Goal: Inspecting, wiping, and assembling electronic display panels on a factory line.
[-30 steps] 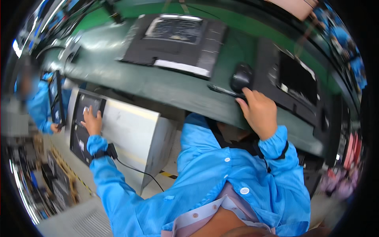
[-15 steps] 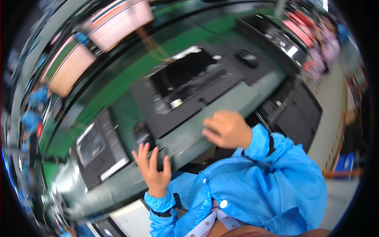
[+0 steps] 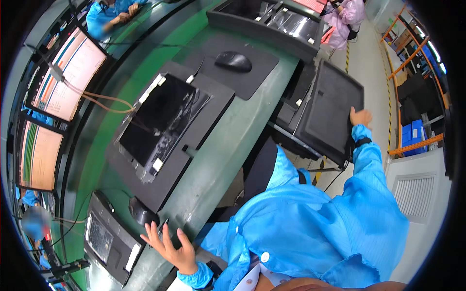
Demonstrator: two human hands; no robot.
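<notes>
My left hand (image 3: 174,250) hovers above the near edge of the green bench (image 3: 206,180), fingers spread, holding nothing. Just beyond its fingertips lies a black computer mouse (image 3: 141,211), with a thin dark pen-like item (image 3: 165,225) close by. Out to the right, my right hand (image 3: 360,119) is closed at the outer edge of a black tray (image 3: 330,111); some of its fingers are hidden. In front of me a dark, glossy screen panel (image 3: 160,116) in clear film rests on a black foam pad (image 3: 174,186), touched by neither hand.
Another mouse (image 3: 234,61) sits on a mouse pad (image 3: 259,80). A black foam box (image 3: 291,29) with film-wrapped panels stands farther off, another black holder (image 3: 109,237) at left. Two monitors (image 3: 68,72) line the back. Co-workers sit beyond; an orange rack (image 3: 417,148) stands right.
My right hand has swung from above the bench edge out to the tray's outer edge. The view has turned right, and my left hand stays spread near the mouse.
</notes>
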